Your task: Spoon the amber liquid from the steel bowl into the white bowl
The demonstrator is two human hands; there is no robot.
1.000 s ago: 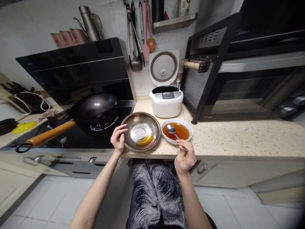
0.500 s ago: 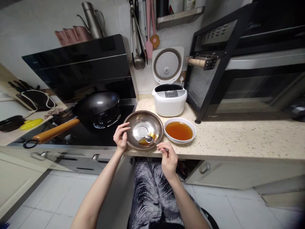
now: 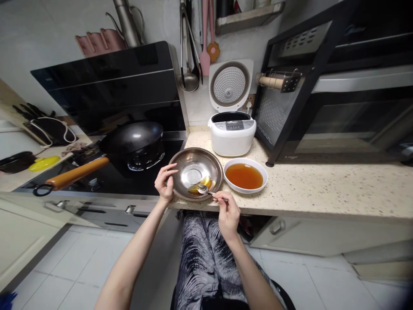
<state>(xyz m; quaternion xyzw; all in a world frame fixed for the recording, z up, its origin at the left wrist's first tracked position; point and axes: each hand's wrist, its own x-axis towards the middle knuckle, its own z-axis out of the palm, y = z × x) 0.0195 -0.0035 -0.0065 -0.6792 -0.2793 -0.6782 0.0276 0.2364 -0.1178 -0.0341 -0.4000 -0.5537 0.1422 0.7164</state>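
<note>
A wide stainless steel bowl (image 3: 183, 170) is at the counter's front edge, beside the stove. Amber liquid (image 3: 209, 182) pools on its near right side. My left hand (image 3: 164, 185) grips the bowl's left rim, fingers over the edge. Between the thumb and fingers of my right hand (image 3: 229, 215) is the handle of a metal spoon (image 3: 202, 188), whose head is inside the bowl at the liquid. Just to the right stands a white bowl (image 3: 265, 174) filled with brown-orange liquid (image 3: 243, 175).
Behind the bowls stands a white rice cooker (image 3: 232, 142) with its lid up. A black wok (image 3: 132, 140) sits on the stove (image 3: 119, 183), its wooden handle (image 3: 80, 173) pointing toward the front left. A dark oven (image 3: 348, 129) on a rack occupies the right side.
The spoon has shifted slightly within the steel bowl, and more of its handle shows. My left hand keeps its hold on the rim. The camera view has moved a little.
</note>
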